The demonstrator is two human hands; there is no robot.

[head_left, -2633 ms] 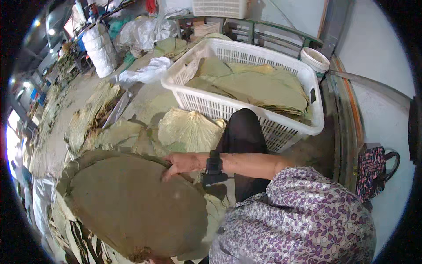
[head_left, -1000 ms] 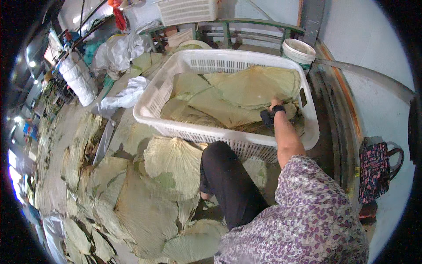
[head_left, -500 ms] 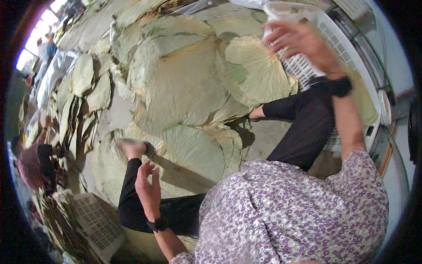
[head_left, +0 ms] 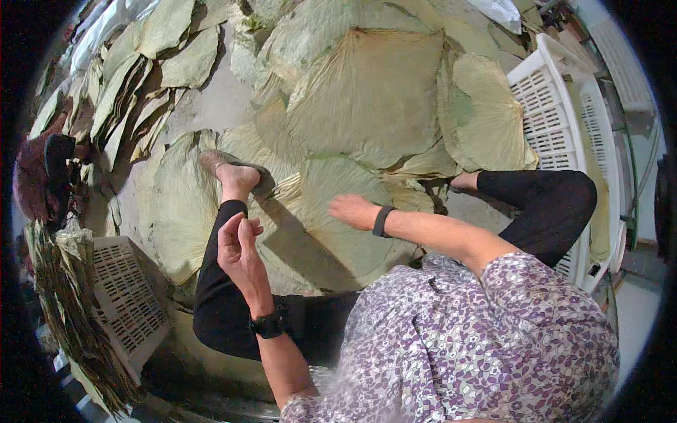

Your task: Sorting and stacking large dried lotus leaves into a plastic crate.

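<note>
Large, dry, pale green leaves are spread in overlapping layers before me, with a broad round leaf (head_left: 345, 180) between my legs. Over that leaf is my right hand (head_left: 352, 211), back upward and fingers bent under. Whatever its fingertips hold, if anything, is hidden. Above my left leg I hold up my left hand (head_left: 241, 247), its fingers curled and the thumb pressed against them. I see nothing in it. Farther off lies a big tan-green leaf (head_left: 367, 92), and to its right a rounded leaf (head_left: 486, 113) beside a white basket.
The white slatted plastic basket (head_left: 543, 106) stands at my right beyond my knee. On the left, a second crate (head_left: 130, 289) stands beside a thick stack of leaves (head_left: 60, 303). More leaves (head_left: 120, 106) lean in bunches at the far left, near a dark maroon shape (head_left: 39, 176).
My right hand has come from above the white basket back to the leaf between my legs, its spread fingers now curled. My left hand's fingers have closed together. The view has shifted.
</note>
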